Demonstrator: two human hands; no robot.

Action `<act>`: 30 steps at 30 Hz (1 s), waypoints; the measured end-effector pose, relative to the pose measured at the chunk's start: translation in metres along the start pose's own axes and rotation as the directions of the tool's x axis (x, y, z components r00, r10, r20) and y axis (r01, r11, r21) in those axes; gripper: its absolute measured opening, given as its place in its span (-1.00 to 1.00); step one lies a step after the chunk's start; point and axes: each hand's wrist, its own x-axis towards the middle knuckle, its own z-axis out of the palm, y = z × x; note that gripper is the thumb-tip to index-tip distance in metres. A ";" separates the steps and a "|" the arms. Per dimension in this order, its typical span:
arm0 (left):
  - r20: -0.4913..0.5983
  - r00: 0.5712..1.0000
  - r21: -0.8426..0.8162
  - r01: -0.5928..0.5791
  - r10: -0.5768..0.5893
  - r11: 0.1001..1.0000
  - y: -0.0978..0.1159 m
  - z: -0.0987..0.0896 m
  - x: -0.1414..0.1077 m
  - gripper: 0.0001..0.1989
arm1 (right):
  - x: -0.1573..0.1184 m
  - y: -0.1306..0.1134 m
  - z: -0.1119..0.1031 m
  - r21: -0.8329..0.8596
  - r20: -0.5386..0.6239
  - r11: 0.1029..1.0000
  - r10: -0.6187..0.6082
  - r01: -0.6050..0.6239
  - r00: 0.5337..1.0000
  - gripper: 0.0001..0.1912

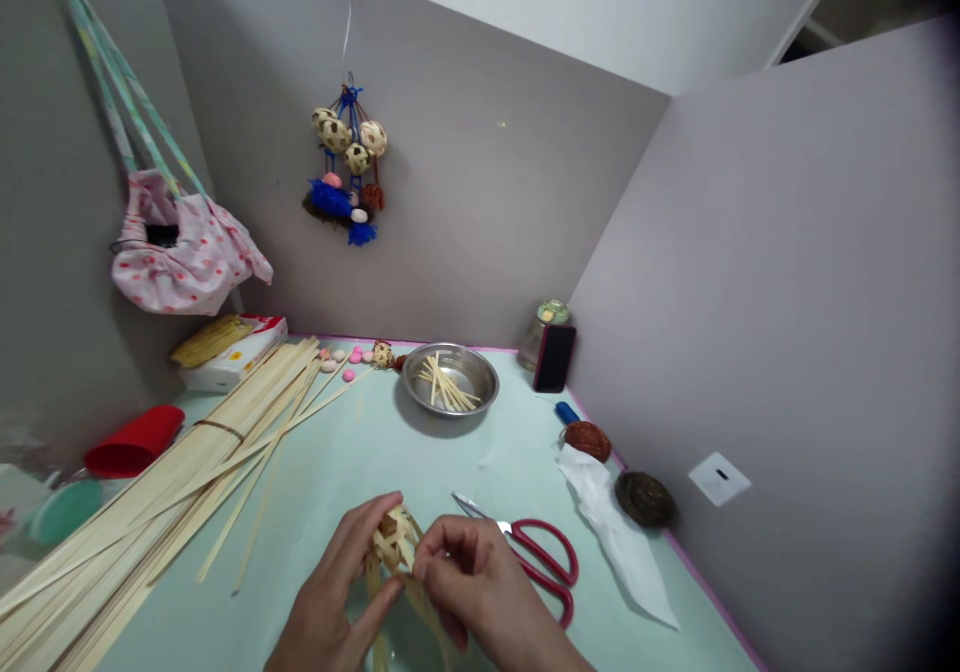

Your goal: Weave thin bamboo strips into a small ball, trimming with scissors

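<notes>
fingers of our left hand [330,592] and right hand [480,577] close around a small woven bamboo ball [394,542] at the near edge of the table [360,452], pinching its loose strips. red-handled scissors [536,557] lie just beside our right hand; bamboo strips [165,482] crowd the left edge.
</notes>
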 end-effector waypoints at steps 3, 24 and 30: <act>-0.022 0.994 0.086 -0.102 0.104 0.991 -0.001 -0.001 -0.001 -0.50 | 0.001 -0.001 0.000 0.003 0.021 1.000 0.026 -0.026 0.999 -0.86; -0.017 0.999 0.020 -0.042 0.043 0.999 -0.006 -0.003 0.005 -0.51 | 0.015 -0.008 0.019 0.035 -0.011 0.999 -0.023 0.023 1.000 -0.80; 0.016 1.000 0.044 -0.026 0.025 0.999 -0.011 -0.002 0.009 -0.51 | 0.017 -0.014 0.001 -0.159 0.127 0.987 0.011 0.010 0.992 -0.82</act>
